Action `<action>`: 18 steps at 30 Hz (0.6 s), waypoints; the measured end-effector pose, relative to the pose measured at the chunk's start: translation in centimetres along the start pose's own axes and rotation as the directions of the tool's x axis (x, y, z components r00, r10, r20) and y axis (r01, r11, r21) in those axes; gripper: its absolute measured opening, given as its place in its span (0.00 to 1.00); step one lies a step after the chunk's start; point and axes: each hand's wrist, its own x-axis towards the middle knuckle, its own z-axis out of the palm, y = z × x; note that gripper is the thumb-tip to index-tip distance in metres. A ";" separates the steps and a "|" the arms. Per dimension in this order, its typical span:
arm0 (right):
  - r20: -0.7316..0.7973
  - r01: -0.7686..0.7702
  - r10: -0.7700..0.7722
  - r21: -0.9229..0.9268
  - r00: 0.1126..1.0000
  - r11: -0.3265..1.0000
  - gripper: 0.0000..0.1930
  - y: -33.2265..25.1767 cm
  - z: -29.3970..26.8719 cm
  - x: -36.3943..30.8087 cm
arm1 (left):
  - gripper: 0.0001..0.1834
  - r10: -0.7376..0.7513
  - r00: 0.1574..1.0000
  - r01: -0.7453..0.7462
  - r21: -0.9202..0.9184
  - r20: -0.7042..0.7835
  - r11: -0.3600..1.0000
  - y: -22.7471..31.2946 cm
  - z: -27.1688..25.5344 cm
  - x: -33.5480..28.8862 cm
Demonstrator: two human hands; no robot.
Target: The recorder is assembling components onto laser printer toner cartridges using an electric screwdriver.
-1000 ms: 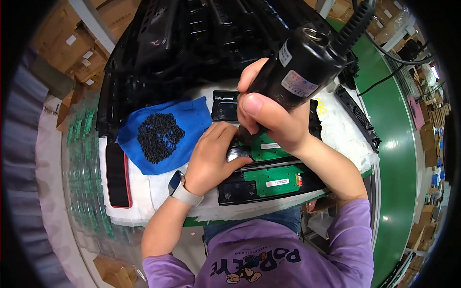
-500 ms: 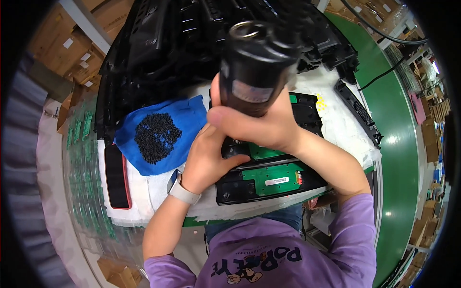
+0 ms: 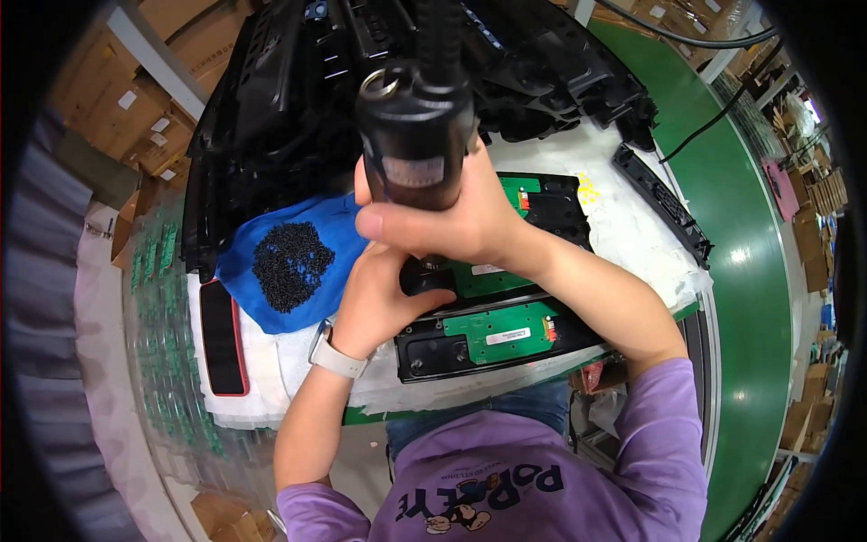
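My right hand (image 3: 452, 212) is wrapped round a black electric screwdriver (image 3: 417, 135) that stands upright over the left part of a black plastic panel (image 3: 560, 203) bearing a green circuit board (image 3: 522, 188). Most of its tip is hidden below my hand. My left hand (image 3: 375, 303) grips the left end of this panel, its thumb stretched along the near edge; its other fingers are largely covered by my right hand. Nearer me lies a second black panel (image 3: 429, 363) with its own green board (image 3: 479, 341). Left of my hands, a pile of tiny black screws (image 3: 291, 266) sits on a blue cloth (image 3: 244, 242).
A phone (image 3: 222, 339) with a red edge lies at the left of the white-covered table (image 3: 271, 379). Many black plastic parts (image 3: 280, 117) are heaped at the back. One long black part (image 3: 659, 203) rests at the right, near yellow bits (image 3: 587, 190).
My right hand and the screwdriver have shifted left, toward the panel's left end. My left hand stays at the panel. The view has also moved slightly.
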 end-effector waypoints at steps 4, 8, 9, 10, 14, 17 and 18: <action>0.091 -0.076 0.073 0.028 0.993 0.997 0.11 -0.2 -0.9 0.2 | 0.25 0.074 0.997 -0.074 0.080 -0.006 0.994 -0.2 -0.1 0.1; 0.079 0.043 -0.037 -0.072 0.996 0.996 0.11 0.8 -0.6 0.0 | 0.27 -0.001 0.999 -0.001 0.042 0.042 0.999 -0.4 0.2 0.1; 0.053 0.144 -0.139 -0.099 0.989 0.985 0.12 0.8 -0.3 -0.2 | 0.28 0.008 1.000 -0.008 0.005 0.021 1.000 -0.4 0.3 0.0; 0.032 0.244 -0.242 -0.130 0.970 0.961 0.12 0.6 0.0 -0.4 | 0.28 0.012 1.000 -0.012 0.006 0.020 1.000 -0.3 0.3 0.0; 0.111 0.229 -0.219 -0.089 0.970 0.969 0.14 -0.5 -1.7 0.0 | 0.29 0.031 1.000 -0.031 0.046 -0.001 0.998 0.8 -0.2 0.5; 0.134 0.017 -0.026 0.069 0.991 0.997 0.12 -4.6 -4.3 -0.5 | 0.25 0.242 0.970 -0.238 0.226 0.013 0.945 1.6 -1.1 1.0; 0.052 0.002 -0.001 -0.020 0.999 1.000 0.15 -5.8 -5.0 -1.1 | 0.25 0.247 0.969 -0.244 0.219 0.015 0.945 1.7 -0.9 1.4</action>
